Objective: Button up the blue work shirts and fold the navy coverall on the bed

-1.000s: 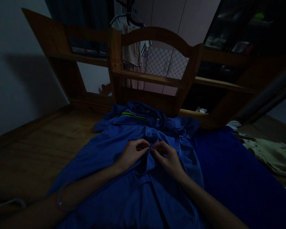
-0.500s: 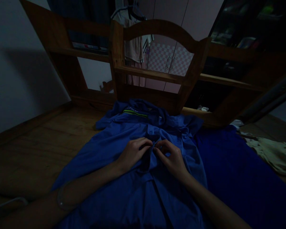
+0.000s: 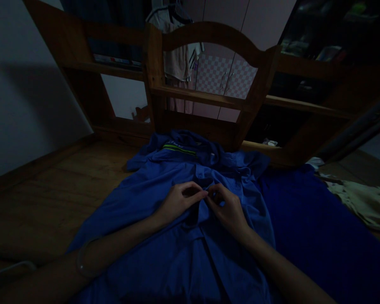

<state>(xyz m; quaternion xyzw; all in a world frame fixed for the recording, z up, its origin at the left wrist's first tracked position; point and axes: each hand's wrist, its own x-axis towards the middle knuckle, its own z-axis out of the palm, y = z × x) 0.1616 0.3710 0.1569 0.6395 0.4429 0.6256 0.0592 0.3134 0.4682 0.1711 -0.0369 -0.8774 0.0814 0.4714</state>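
Note:
A blue shirt (image 3: 152, 198) lies spread on a wooden surface, collar end away from me, with a green-striped label near the collar. My left hand (image 3: 177, 202) and my right hand (image 3: 226, 209) meet at the middle of the shirt front. Both pinch the front placket (image 3: 205, 211) with fingertips almost touching. The room is dim, so what sits between the fingertips is too small to make out. A thin bangle (image 3: 80, 262) circles my left forearm.
A wooden bed frame (image 3: 205, 99) with an arched rail stands just behind the shirt. A darker blue cloth (image 3: 307, 228) lies to the right, a pale garment (image 3: 357, 200) beyond it. Clothes hang behind the frame. Bare wood (image 3: 50, 190) lies to the left.
Both hands stay pinched at the shirt front; fingers have shifted slightly, the left fingertips reaching a little further right. The view has tilted a touch.

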